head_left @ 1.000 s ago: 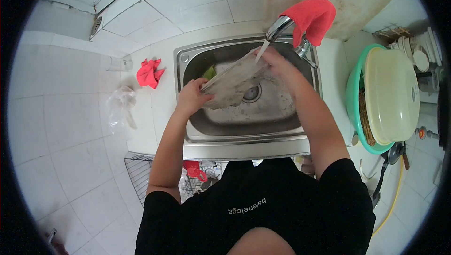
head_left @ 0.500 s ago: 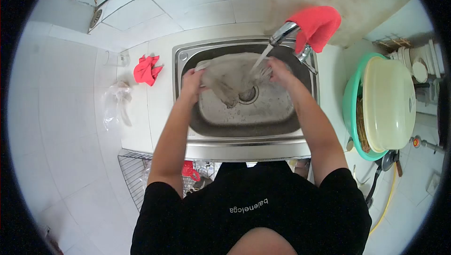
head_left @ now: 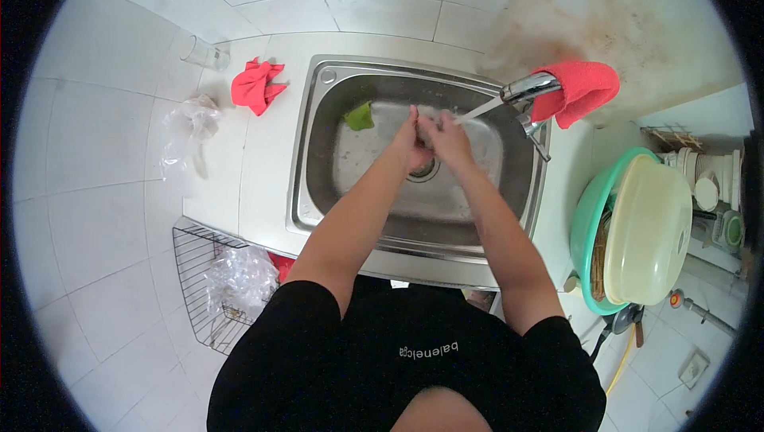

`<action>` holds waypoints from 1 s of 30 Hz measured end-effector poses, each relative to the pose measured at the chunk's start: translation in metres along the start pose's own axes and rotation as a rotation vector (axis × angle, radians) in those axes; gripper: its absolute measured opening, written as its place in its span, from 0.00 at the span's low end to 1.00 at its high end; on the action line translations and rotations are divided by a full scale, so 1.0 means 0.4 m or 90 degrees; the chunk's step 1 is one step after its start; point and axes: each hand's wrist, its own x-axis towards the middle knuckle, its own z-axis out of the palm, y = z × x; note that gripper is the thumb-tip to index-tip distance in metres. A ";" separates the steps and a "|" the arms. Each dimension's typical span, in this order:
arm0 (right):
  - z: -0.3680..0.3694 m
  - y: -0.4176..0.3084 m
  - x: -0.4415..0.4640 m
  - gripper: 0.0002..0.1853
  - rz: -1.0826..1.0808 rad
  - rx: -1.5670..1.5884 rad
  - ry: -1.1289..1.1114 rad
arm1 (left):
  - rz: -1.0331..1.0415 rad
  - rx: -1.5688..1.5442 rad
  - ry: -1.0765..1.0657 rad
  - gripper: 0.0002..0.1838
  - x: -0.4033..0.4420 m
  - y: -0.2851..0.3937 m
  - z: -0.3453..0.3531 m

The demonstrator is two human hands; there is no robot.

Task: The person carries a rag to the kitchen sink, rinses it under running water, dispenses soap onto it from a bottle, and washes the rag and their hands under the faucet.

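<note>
Over the drain of the steel sink (head_left: 326,62), my two hands are pressed together beside the water stream (head_left: 480,109). My left hand (head_left: 414,148) has its thumb pointing up and its fingers curled inward. My right hand (head_left: 448,139) is closed against it and slightly blurred. A small greyish patch shows between them, but what they hold is mostly hidden. A green piece, perhaps a cloth or pad (head_left: 360,116), lies on the sink's left side. Water runs from the chrome faucet (head_left: 529,87), which has a red cloth (head_left: 585,91) draped over it.
Left of the sink lie another red cloth (head_left: 256,86), a clear glass (head_left: 204,53) and a clear plastic bag (head_left: 189,134). To the right stands a green basin (head_left: 587,237) with a cream basin (head_left: 649,229) in it. A wire rack (head_left: 199,289) sits below the counter's left.
The wide, thin grey sheet stretched between my hands no longer shows spread out. My hands have come together near the middle. The green piece is now visible, and the view has shifted.
</note>
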 end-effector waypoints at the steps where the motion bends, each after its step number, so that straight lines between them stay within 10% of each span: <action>1: -0.016 -0.057 -0.050 0.28 0.030 -0.201 -0.071 | -0.002 -0.005 -0.005 0.29 0.027 0.008 -0.021; 4: 0.023 -0.062 -0.125 0.27 -0.020 -0.131 -0.056 | -0.310 -0.043 -0.170 0.26 0.150 0.000 -0.155; 6: 0.036 -0.072 -0.149 0.23 -0.135 -0.235 -0.130 | -0.035 0.110 -0.126 0.20 0.200 -0.029 -0.207; 9: 0.047 -0.103 -0.171 0.20 -0.171 -0.294 -0.063 | 0.046 -0.016 -0.087 0.15 0.046 -0.057 -0.120; 17: 0.063 0.143 0.100 0.15 -0.020 -0.278 0.082 | 0.020 0.196 0.172 0.15 -0.007 -0.065 -0.015; 20: 0.090 0.252 0.151 0.16 0.115 0.169 -0.029 | 0.016 0.238 0.098 0.14 0.004 -0.056 -0.013; 22: 0.055 0.213 0.122 0.16 0.437 0.714 -0.182 | -0.015 0.242 0.031 0.14 0.023 -0.050 -0.027; 25: 0.012 0.173 0.088 0.17 0.483 0.784 -0.242 | -0.085 0.198 -0.090 0.17 0.033 -0.034 -0.068; 30: 0.079 0.266 0.117 0.21 0.240 0.504 -0.141 | -0.103 0.279 0.263 0.31 -0.017 -0.023 -0.048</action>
